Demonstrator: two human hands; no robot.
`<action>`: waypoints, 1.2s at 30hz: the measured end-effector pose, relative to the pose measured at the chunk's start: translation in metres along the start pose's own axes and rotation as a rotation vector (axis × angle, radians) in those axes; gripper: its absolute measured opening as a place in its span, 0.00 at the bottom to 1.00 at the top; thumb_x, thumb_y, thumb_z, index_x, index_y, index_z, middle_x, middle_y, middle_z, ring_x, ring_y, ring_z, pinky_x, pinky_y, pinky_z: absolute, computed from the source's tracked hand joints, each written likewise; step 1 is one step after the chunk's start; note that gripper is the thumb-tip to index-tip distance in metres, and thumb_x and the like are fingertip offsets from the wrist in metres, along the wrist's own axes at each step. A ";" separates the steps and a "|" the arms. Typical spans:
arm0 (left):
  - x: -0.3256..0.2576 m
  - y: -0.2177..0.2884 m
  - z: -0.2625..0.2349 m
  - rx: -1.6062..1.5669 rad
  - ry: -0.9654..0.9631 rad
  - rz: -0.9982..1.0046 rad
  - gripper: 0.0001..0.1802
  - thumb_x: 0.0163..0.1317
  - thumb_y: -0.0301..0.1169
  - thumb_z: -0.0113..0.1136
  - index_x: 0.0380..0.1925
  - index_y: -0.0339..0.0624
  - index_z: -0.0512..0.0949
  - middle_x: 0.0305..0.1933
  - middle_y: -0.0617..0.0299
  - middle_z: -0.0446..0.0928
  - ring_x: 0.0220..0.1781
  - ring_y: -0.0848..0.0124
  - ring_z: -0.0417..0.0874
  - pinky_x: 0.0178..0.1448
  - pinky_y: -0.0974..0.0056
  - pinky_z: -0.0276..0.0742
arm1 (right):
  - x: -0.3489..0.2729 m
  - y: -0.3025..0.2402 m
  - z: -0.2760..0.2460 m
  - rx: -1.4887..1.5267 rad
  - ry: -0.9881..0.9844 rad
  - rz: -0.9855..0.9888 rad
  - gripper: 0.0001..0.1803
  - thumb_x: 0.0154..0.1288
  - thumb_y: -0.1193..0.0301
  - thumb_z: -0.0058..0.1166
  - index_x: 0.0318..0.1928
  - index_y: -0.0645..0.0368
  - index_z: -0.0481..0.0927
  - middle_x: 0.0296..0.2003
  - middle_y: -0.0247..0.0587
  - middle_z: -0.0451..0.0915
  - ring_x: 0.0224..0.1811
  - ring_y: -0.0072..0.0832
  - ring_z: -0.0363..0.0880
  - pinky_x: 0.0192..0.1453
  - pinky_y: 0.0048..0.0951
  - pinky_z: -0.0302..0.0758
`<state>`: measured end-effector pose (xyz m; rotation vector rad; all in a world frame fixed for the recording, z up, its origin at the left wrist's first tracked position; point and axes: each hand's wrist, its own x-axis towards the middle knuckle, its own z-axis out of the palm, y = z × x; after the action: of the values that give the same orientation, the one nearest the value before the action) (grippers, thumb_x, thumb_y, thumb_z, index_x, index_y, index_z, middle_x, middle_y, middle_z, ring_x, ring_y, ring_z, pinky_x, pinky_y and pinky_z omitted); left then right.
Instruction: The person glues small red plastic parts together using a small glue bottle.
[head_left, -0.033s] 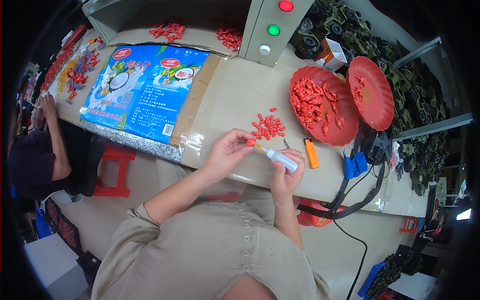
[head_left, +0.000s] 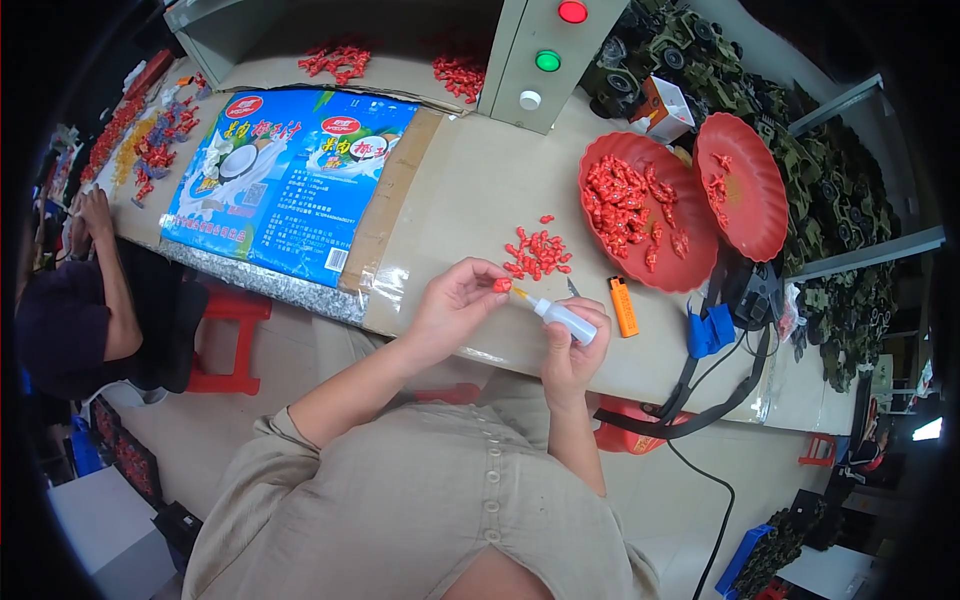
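Left hand (head_left: pixel 455 300) is pinching a small red plastic part (head_left: pixel 502 285) at frame centre, while the right hand (head_left: pixel 572 345) is gripping a small glue bottle (head_left: pixel 560 318), nozzle touching it; nothing has shifted meanwhile.

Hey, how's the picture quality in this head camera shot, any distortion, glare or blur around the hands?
Head view: strong fisheye bend, the table edge curves and the corners go black; lighting is even and soft; mild glare on the clear tape at the table's front; the left hand with the small red piece and the right hand with the white squeeze bottle are sharp.
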<state>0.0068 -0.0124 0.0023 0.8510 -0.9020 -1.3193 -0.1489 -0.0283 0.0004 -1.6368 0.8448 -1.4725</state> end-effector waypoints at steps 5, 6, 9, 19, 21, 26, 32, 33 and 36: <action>0.000 -0.001 -0.001 0.004 0.003 0.006 0.11 0.53 0.17 0.50 0.38 0.35 0.67 0.38 0.61 0.70 0.43 0.77 0.71 0.50 0.73 0.68 | 0.001 0.001 0.002 -0.001 0.019 -0.035 0.15 0.57 0.66 0.51 0.38 0.62 0.63 0.36 0.41 0.66 0.29 0.18 0.65 0.33 0.16 0.64; 0.000 -0.002 -0.001 0.007 0.005 0.006 0.11 0.53 0.17 0.50 0.38 0.35 0.67 0.38 0.62 0.70 0.43 0.77 0.71 0.49 0.73 0.69 | 0.000 0.001 0.002 -0.001 0.018 -0.034 0.15 0.57 0.66 0.51 0.38 0.62 0.63 0.36 0.41 0.66 0.29 0.18 0.65 0.33 0.16 0.64; 0.000 -0.001 -0.001 0.012 0.006 0.011 0.11 0.53 0.17 0.50 0.38 0.35 0.67 0.38 0.62 0.70 0.43 0.77 0.71 0.49 0.73 0.69 | 0.000 -0.001 0.002 0.023 0.023 -0.011 0.15 0.56 0.68 0.52 0.38 0.62 0.64 0.36 0.41 0.67 0.31 0.20 0.65 0.34 0.18 0.64; 0.001 -0.001 -0.001 0.010 0.009 0.010 0.11 0.53 0.16 0.50 0.38 0.35 0.67 0.38 0.62 0.70 0.42 0.77 0.71 0.49 0.73 0.69 | 0.001 0.001 0.001 -0.033 0.016 -0.036 0.16 0.57 0.66 0.51 0.38 0.62 0.62 0.36 0.41 0.66 0.29 0.18 0.65 0.32 0.16 0.64; 0.001 -0.001 -0.001 0.011 0.010 0.008 0.11 0.53 0.16 0.50 0.38 0.35 0.67 0.38 0.62 0.70 0.43 0.77 0.71 0.49 0.73 0.69 | 0.001 0.001 0.001 -0.036 0.019 -0.042 0.16 0.57 0.66 0.52 0.38 0.62 0.62 0.36 0.41 0.66 0.29 0.18 0.65 0.33 0.16 0.64; 0.000 0.000 -0.001 0.011 0.011 0.007 0.11 0.53 0.16 0.50 0.38 0.35 0.67 0.38 0.62 0.70 0.43 0.77 0.71 0.49 0.73 0.69 | 0.001 0.002 0.001 -0.022 0.007 -0.034 0.16 0.57 0.66 0.52 0.38 0.62 0.62 0.36 0.41 0.66 0.30 0.18 0.65 0.33 0.16 0.64; 0.000 0.000 -0.001 0.005 0.004 0.006 0.11 0.53 0.17 0.50 0.38 0.35 0.67 0.38 0.62 0.70 0.43 0.77 0.71 0.50 0.73 0.68 | 0.000 0.000 0.002 -0.017 0.028 -0.019 0.17 0.57 0.65 0.52 0.38 0.62 0.62 0.36 0.41 0.66 0.30 0.19 0.65 0.34 0.17 0.64; 0.000 -0.001 -0.001 0.013 0.005 0.008 0.11 0.53 0.17 0.50 0.37 0.35 0.67 0.38 0.62 0.70 0.43 0.77 0.71 0.50 0.73 0.68 | 0.000 0.000 0.002 -0.017 0.028 -0.019 0.17 0.57 0.65 0.52 0.38 0.62 0.62 0.36 0.41 0.66 0.30 0.19 0.65 0.34 0.17 0.64; 0.000 -0.002 -0.002 0.014 0.016 0.018 0.11 0.53 0.16 0.50 0.37 0.35 0.67 0.38 0.62 0.70 0.43 0.78 0.71 0.50 0.73 0.68 | 0.001 0.000 0.002 -0.042 0.037 -0.041 0.17 0.57 0.65 0.52 0.38 0.62 0.62 0.36 0.41 0.66 0.30 0.18 0.65 0.33 0.17 0.64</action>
<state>0.0075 -0.0128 0.0000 0.8609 -0.9051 -1.2905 -0.1467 -0.0290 0.0007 -1.6722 0.8724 -1.5267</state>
